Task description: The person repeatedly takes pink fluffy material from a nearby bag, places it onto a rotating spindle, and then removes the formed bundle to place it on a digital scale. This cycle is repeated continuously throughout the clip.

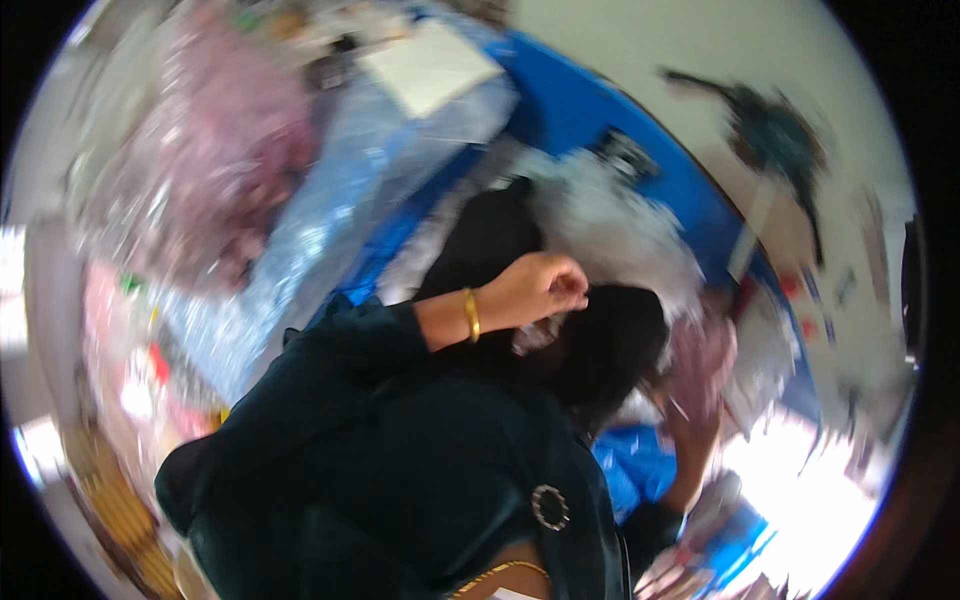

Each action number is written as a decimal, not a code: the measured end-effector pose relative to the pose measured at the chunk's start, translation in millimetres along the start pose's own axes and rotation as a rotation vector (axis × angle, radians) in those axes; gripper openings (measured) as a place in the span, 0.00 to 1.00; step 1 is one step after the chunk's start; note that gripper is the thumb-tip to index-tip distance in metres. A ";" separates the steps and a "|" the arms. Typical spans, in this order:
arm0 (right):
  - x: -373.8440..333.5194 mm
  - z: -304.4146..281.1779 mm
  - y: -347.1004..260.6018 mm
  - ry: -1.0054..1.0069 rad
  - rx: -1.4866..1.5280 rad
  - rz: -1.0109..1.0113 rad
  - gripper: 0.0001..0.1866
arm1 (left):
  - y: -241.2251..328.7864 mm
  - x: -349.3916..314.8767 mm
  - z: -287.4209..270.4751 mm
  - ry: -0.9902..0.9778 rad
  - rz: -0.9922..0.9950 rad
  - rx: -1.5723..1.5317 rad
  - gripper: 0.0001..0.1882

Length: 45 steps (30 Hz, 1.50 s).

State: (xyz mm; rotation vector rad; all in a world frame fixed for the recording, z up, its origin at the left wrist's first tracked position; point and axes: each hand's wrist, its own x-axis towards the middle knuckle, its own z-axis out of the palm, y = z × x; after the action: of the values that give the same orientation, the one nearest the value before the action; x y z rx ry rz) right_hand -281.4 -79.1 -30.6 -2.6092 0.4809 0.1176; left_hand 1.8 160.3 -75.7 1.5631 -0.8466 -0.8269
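My left hand point(545, 288), with a gold bangle at its wrist, is over my lap with its fingers curled in. Whether anything is inside the fingers is hidden. Just below it, a small piece of clear plastic point(535, 336) shows against my black-clad legs point(610, 345). Off to the right, my right hand point(697, 375) is smeared by motion beside my knee. A pinkish, see-through sheen lies over it, and I cannot make out its fingers. White translucent plastic bags point(620, 225) are heaped beyond my knees.
A large bag of pink packets point(215, 150) and clear plastic sheeting point(330, 200) fill the left. A white card point(430, 68) rests on the sheeting. Blue sheet point(570, 85) spreads beyond, with a dark metallic object point(625, 155) on it. A dark, long-armed object point(770, 135) stands farther right.
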 end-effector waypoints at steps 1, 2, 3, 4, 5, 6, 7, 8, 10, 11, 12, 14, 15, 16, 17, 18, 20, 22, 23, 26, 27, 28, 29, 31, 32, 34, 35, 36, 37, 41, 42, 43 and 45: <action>-22.4 15.7 26.0 0.021 0.300 0.111 0.26 | -9.4 -8.0 -30.5 0.169 -0.018 0.110 0.09; -56.3 23.8 30.0 0.014 0.028 0.162 0.28 | -21.4 -17.0 -58.5 0.330 -0.033 0.218 0.08; -90.1 30.3 31.8 -0.004 -0.250 0.215 0.30 | -35.3 -30.3 -88.4 0.528 -0.134 0.311 0.08; -107.9 24.5 27.9 -0.017 -0.637 0.163 0.30 | -58.8 -52.2 -120.8 0.715 -0.237 0.388 0.09; -122.1 18.5 25.5 -0.018 -1.019 0.108 0.30 | -79.4 -80.9 -152.4 1.001 -0.269 0.579 0.15; -130.6 12.5 45.4 -0.102 -0.896 0.199 0.28 | -100.1 -100.9 -183.3 1.276 -0.316 0.730 0.21; -130.8 4.2 72.3 -0.186 -0.770 0.272 0.27 | -109.3 -126.4 -216.0 1.401 -0.493 1.198 0.28; -129.9 -3.0 100.2 -0.270 -0.640 0.349 0.25 | -117.9 -153.7 -241.6 1.497 -0.601 1.153 0.34; -139.3 -10.0 140.7 -0.414 -0.369 0.532 0.23 | -134.9 -175.6 -284.6 1.391 -0.574 1.325 0.35; -134.8 -2.9 138.7 -0.293 -0.194 0.602 0.21 | -135.4 -169.3 -296.1 1.337 -0.654 1.360 0.33; -130.7 3.0 136.5 -0.166 -0.018 0.656 0.19 | -136.6 -162.1 -305.8 1.279 -0.733 1.394 0.31; -89.4 8.1 132.3 -0.156 -0.057 0.556 0.21 | -134.5 -148.7 -315.9 1.167 -0.891 1.372 0.27; -56.5 3.9 93.6 -0.073 0.092 0.488 0.21 | -123.8 -143.1 -320.5 1.118 -0.963 1.324 0.24; -41.5 2.2 86.9 -0.101 0.131 0.524 0.21 | -118.4 -136.4 -323.5 1.061 -1.027 1.269 0.22; -27.8 1.5 82.3 -0.133 0.174 0.551 0.22 | -121.7 -140.5 -328.2 1.024 -0.998 1.246 0.18; -19.1 0.5 73.9 -0.121 0.200 0.553 0.22 | -127.5 -142.4 -328.7 0.981 -1.018 1.346 0.18; -5.8 -1.3 45.6 -0.102 0.249 0.557 0.22 | -132.1 -148.7 -318.3 0.886 -1.060 1.545 0.17; -0.4 -2.5 35.7 -0.122 0.199 0.517 0.20 | -135.4 -156.3 -278.3 1.010 -0.819 1.537 0.17; 0.6 -1.0 33.3 -0.124 0.191 0.496 0.20 | -136.7 -159.8 -267.0 0.895 -0.772 1.405 0.18; 9.8 -5.7 20.0 -0.137 0.245 0.458 0.19 | -144.5 -166.3 -257.8 0.987 -0.618 1.337 0.19; 11.0 -7.3 17.4 -0.141 0.278 0.450 0.18 | -146.4 -167.7 -257.7 1.089 -0.559 1.367 0.20; 11.6 -7.6 19.9 -0.123 0.257 0.464 0.18 | -146.1 -169.3 -264.2 1.107 -0.540 1.513 0.21; 13.1 -8.1 25.0 -0.105 0.237 0.476 0.18 | -144.6 -172.9 -276.4 1.122 -0.518 1.661 0.22; 14.6 -9.2 27.7 -0.087 0.221 0.472 0.17 | -148.2 -180.2 -305.3 0.969 -0.677 1.771 0.20; 15.4 -10.9 24.9 -0.083 0.225 0.460 0.17 | -145.0 -175.4 -313.4 0.891 -0.763 1.707 0.19; 16.0 -11.0 19.9 -0.079 0.248 0.432 0.17 | -140.2 -170.1 -328.4 0.731 -0.935 1.572 0.16; 16.3 -9.2 16.9 -0.081 0.266 0.415 0.16 | -142.3 -166.9 -334.2 0.767 -0.987 1.591 0.14; 16.1 -7.1 14.2 -0.084 0.285 0.396 0.16 | -145.0 -170.2 -332.1 0.782 -0.960 1.594 0.15; 11.8 -4.9 12.9 -0.084 0.318 0.418 0.16 | -140.3 -164.6 -321.3 0.793 -0.924 1.592 0.16; 1.8 6.1 11.1 -0.052 0.398 0.430 0.16 | -119.4 -167.4 -281.9 0.775 -0.613 1.240 0.17; 3.7 7.0 9.5 -0.042 0.399 0.415 0.17 | -132.3 -175.9 -276.7 0.836 -0.437 1.272 0.16; 11.3 2.2 -2.8 -0.029 0.321 0.365 0.16 | -130.0 -167.7 -265.8 0.898 -0.385 1.170 0.16; 29.6 4.2 -7.7 -0.018 0.340 0.331 0.17 | -115.3 -150.3 -243.2 1.009 -0.287 0.952 0.16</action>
State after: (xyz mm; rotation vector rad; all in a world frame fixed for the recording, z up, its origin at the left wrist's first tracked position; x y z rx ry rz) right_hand -251.0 -80.1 -35.8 -2.1801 0.8446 0.1526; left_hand 146.9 422.7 -147.3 2.5983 -0.2180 0.3381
